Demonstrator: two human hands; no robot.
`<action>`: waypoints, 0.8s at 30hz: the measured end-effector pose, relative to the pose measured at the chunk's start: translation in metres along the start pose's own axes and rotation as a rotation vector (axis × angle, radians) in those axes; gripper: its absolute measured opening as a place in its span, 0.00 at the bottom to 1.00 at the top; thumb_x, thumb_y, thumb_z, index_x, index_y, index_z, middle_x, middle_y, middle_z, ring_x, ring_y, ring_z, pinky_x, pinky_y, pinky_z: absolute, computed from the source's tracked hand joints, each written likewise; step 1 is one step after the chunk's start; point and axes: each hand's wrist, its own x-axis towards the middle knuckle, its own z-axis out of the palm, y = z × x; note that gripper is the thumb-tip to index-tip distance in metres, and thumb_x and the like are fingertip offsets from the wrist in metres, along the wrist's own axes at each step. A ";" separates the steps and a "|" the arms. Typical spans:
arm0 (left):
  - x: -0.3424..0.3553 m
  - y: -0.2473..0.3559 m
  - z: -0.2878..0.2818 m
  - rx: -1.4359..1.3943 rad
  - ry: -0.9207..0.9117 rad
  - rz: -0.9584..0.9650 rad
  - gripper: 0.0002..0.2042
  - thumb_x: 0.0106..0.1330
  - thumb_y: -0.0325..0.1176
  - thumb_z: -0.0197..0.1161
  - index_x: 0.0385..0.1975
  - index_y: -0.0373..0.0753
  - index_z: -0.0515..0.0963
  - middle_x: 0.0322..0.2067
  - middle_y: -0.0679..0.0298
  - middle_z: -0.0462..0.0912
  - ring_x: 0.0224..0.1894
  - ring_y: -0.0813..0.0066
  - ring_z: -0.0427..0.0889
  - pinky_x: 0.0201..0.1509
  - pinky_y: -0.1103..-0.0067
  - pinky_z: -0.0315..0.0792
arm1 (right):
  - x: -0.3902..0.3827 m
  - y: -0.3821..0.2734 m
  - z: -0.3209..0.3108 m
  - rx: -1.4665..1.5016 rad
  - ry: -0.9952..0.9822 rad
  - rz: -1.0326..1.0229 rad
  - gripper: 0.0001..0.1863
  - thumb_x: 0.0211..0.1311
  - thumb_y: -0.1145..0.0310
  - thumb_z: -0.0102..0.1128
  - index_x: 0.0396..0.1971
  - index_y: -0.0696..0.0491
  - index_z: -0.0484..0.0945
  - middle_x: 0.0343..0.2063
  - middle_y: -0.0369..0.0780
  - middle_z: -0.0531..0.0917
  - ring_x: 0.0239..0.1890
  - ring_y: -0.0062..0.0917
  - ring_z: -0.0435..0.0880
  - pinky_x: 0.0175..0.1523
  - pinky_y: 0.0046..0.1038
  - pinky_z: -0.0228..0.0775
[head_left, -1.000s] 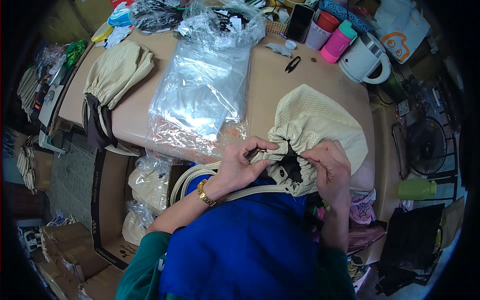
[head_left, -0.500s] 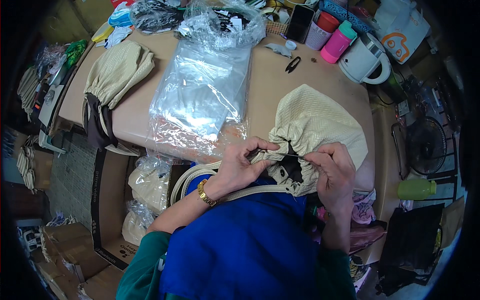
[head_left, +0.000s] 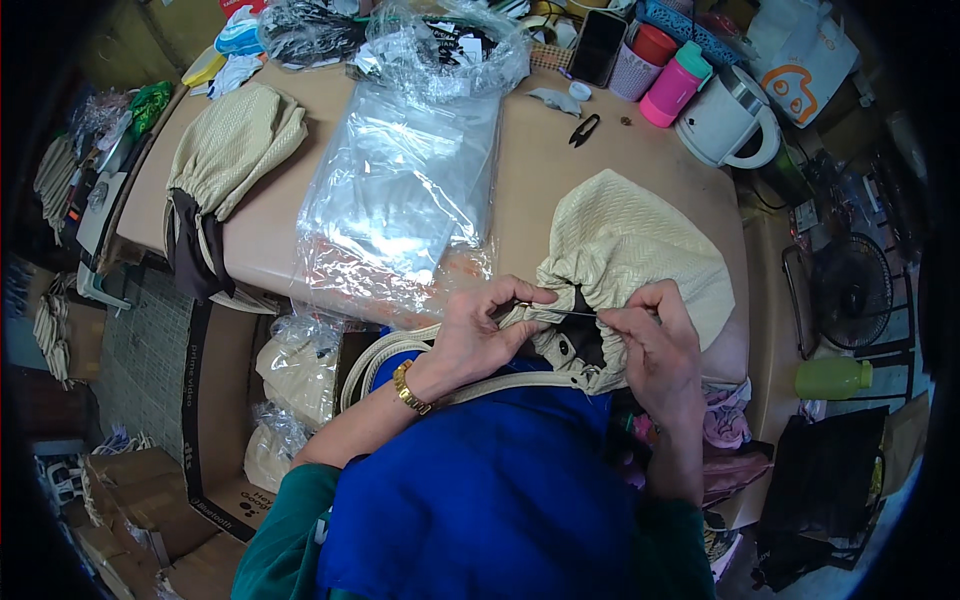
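"Tan and broad, the tabletop (head_left: pixel 540 200) filled the upper middle. Where was the work?"

"At its near edge, right of centre: a cream woven bag (head_left: pixel 645 225), its gathered mouth toward the person."

"And the fingers?"

"The left hand (head_left: pixel 475 335) had thumb and forefinger clamped on a fold at the mouth. The right hand's (head_left: pixel 660 350) were pinched on a thin strand (head_left: pixel 575 313), needle or wire, I couldn't tell; it crossed the dark opening."

"How far along?"

"The mouth was gathered and a cream strap (head_left: pixel 500 382) lay beside it. With the strand in hand, I judged the threading or stitching unfinished; how much remained, I couldn't tell."

"Any change from half a second earlier?"

"The right hand had shifted slightly left, toward its partner. The left hand and the bag had hardly moved."

"Farther out?"

"Clear plastic sleeves (head_left: pixel 390 190) lay to the left, a second cream bag (head_left: pixel 235 140) past them, and black snips (head_left: pixel 584 130) farther back."
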 end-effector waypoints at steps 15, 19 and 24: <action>-0.001 0.002 -0.004 -0.079 -0.056 -0.037 0.15 0.60 0.25 0.71 0.48 0.35 0.82 0.43 0.65 0.85 0.43 0.83 0.80 0.49 0.84 0.73 | 0.001 0.022 0.017 0.231 0.054 0.012 0.07 0.58 0.85 0.59 0.34 0.60 0.82 0.29 0.41 0.77 0.30 0.27 0.80 0.34 0.25 0.71; -0.001 0.003 -0.003 -0.040 -0.047 -0.018 0.15 0.60 0.24 0.71 0.48 0.35 0.82 0.42 0.65 0.85 0.42 0.84 0.79 0.48 0.85 0.73 | 0.001 0.030 0.019 0.258 0.020 0.037 0.07 0.59 0.86 0.58 0.33 0.60 0.82 0.28 0.41 0.78 0.30 0.27 0.80 0.35 0.25 0.71; -0.001 0.003 -0.004 -0.021 -0.044 -0.026 0.15 0.60 0.23 0.70 0.47 0.35 0.82 0.40 0.67 0.85 0.38 0.86 0.78 0.44 0.86 0.72 | 0.001 0.035 0.016 0.418 -0.046 0.138 0.06 0.59 0.86 0.58 0.33 0.61 0.82 0.28 0.41 0.78 0.29 0.26 0.78 0.35 0.24 0.70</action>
